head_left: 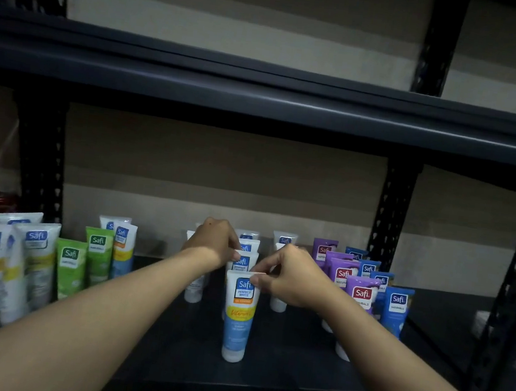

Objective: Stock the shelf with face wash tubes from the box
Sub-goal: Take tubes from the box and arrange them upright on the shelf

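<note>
A white-and-blue face wash tube [239,315] stands cap-down at the front of the middle row on the dark shelf [279,365]. My right hand [289,276] pinches the top edge of this tube. My left hand [215,245] is closed on the top of the white tube behind it [242,262]. More white tubes [284,240] continue the row toward the back, partly hidden by my hands. The box is out of sight.
White, yellow-banded and green tubes [68,267] stand at the left; purple tubes [361,295] and blue tubes [396,310] stand at the right. An upper shelf beam [262,93] overhangs. Perforated black uprights [391,210] frame the bay.
</note>
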